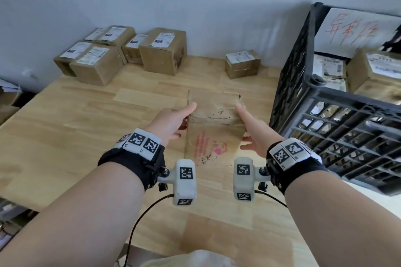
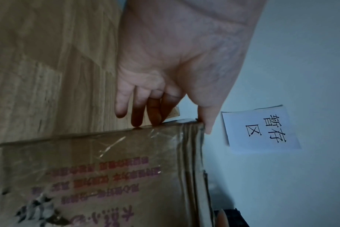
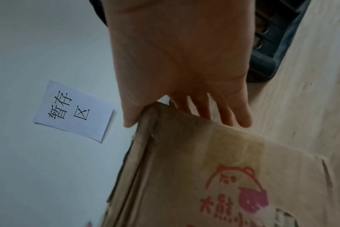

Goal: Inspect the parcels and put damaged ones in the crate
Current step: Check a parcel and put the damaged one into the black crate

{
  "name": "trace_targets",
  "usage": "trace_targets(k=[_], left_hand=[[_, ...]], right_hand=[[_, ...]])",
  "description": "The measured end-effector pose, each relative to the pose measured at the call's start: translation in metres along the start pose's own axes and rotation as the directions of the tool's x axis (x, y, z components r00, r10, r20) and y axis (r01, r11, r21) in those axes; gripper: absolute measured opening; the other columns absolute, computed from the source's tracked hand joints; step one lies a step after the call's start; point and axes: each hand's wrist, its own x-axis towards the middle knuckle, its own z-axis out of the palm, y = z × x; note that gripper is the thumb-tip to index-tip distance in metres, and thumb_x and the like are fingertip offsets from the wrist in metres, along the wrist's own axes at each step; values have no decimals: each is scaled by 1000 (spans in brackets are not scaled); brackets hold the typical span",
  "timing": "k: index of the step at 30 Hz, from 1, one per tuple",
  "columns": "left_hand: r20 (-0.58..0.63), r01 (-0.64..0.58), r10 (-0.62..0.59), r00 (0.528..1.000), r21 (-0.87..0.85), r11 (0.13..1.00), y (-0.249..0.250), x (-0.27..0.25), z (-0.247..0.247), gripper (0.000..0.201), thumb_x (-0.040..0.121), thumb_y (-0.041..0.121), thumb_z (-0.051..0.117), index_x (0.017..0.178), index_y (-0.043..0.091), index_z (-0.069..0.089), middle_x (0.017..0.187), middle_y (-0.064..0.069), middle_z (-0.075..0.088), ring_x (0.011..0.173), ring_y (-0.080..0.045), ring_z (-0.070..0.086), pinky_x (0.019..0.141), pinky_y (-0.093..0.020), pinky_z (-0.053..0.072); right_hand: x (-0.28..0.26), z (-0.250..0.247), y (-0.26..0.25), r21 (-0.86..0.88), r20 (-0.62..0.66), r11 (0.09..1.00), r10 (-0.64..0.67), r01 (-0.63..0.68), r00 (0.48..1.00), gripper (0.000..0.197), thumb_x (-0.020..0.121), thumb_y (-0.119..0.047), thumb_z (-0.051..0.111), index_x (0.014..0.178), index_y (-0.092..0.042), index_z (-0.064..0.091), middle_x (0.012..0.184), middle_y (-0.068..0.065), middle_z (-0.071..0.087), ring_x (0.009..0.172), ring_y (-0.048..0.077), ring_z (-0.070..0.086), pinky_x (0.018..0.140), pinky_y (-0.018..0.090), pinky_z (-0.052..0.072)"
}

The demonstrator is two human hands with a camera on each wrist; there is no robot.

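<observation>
Both hands, left (image 1: 173, 120) and right (image 1: 251, 131), each grip clamping side of parcel (image 1: 213, 128) mid-counter (image 1: 86, 136). Surface scuffed; verdict pending. Crate (image 1: 325, 115), right edge, holds several. About 6 parcels along far edge.

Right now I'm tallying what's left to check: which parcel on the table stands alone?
The small taped parcel near the black crate; the other labelled parcels huddle together at the far left.

Your head view is evenly daylit but soft, its edges bowed by the wide lens. Both wrist views run dim and bluish; clear tape glints on the cardboard parcel (image 2: 99, 176), whose red print blurs.
</observation>
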Motion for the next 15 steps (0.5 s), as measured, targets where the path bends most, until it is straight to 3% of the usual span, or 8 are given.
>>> trace_targets(k=[2,4,6,11,15], left_hand=[[16,19,-19,1000,-3,1000,-3,1,0,46,86,48,66,115,13,61,110,-1,65,97,-17,60,99,-46,47],[29,50,-50,998,-12,999,-6,-1,0,49,84,46,68,119,13,59,119,-7,64,107,-24,59,99,-48,48],[44,73,-72,996,-17,997,-9,-2,-1,55,83,47,70,124,13,56,126,-8,60,114,-27,57,98,-49,48],[86,91,-92,992,17,996,-14,-7,-2,57,84,44,68,130,15,53,138,-7,53,123,-29,52,99,-51,47],[119,127,-135,984,68,990,-21,-11,1,58,87,49,64,131,14,50,140,-9,50,119,-33,54,100,-51,47]], right_hand=[[-2,-2,2,15,32,1000,-9,8,999,104,61,-82,66,140,-18,45,120,5,68,105,30,66,94,51,51],[-9,-2,3,7,68,1000,-26,26,997,67,82,-63,63,129,-16,55,112,7,71,100,31,68,93,50,52],[-13,-2,4,-5,107,1000,-27,28,994,49,90,-53,61,121,-15,60,110,8,71,101,31,68,93,49,52],[-19,-6,6,-35,169,999,-4,10,986,37,93,-45,61,114,-15,61,109,9,69,102,31,67,97,51,51],[-17,-4,15,-45,165,999,26,-19,986,53,89,-49,65,129,-18,51,117,8,66,103,31,66,97,53,50]])
